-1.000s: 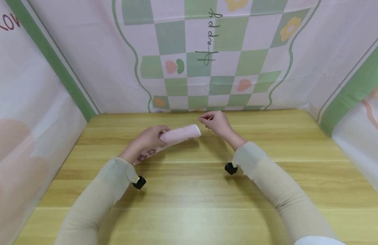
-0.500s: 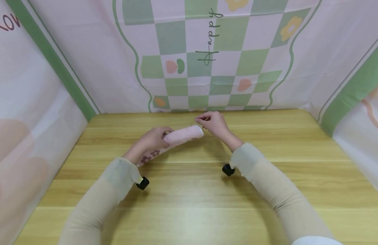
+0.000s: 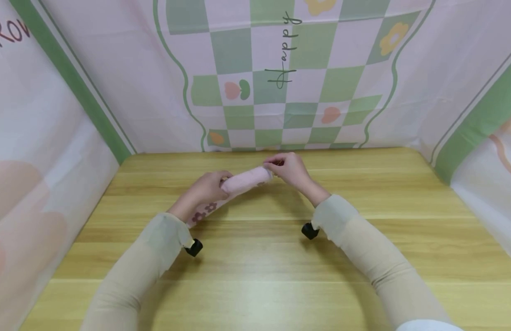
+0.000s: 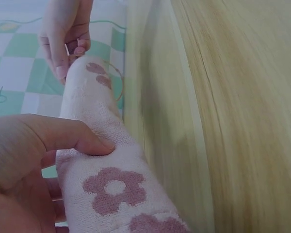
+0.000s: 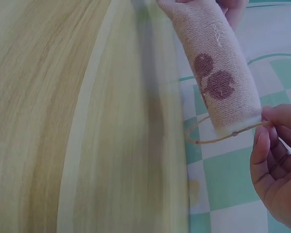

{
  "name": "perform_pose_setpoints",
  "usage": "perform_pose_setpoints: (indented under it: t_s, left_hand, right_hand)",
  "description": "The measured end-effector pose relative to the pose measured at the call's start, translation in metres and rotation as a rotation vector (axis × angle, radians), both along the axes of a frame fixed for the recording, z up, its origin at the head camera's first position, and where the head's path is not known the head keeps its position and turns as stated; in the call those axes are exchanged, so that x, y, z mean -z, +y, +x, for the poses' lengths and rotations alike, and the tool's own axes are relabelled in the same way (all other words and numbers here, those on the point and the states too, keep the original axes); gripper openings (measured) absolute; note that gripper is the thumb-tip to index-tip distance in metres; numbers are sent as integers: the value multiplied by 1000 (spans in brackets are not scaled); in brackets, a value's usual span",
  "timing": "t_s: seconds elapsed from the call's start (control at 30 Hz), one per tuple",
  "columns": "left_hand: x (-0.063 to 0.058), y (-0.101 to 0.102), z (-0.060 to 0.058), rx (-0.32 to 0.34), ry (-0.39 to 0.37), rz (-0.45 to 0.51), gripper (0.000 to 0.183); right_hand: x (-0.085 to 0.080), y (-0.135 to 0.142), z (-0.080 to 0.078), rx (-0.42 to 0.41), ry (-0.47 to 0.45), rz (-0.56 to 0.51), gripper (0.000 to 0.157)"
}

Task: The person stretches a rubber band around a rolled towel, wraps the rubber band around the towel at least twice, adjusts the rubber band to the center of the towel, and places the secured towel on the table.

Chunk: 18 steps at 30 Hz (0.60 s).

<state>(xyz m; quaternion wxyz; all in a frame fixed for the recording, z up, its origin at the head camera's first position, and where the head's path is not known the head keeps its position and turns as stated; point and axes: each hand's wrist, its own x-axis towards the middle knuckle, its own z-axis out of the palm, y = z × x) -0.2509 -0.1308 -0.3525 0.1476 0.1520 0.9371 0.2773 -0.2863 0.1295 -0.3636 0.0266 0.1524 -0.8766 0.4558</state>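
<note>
Head view has the rolled pink towel at the centre of the frame, tilted up toward the right over the wooden table. Left of centre, the left hand grips its middle. Just right of centre, the right hand pinches a thin rubber band at the towel's upper end. Right wrist view puts that band at lower right, crossing the end; whether it fully rings the towel I cannot tell.
</note>
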Motion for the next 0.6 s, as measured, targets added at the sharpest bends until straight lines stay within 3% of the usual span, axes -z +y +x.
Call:
perform_pose_setpoints:
  t_s: [0.6]
  left_hand:
    - [-2,4,-2,-19,29,-41,58]
  right_hand:
    - [-2,-4,6,-20,19,43,20]
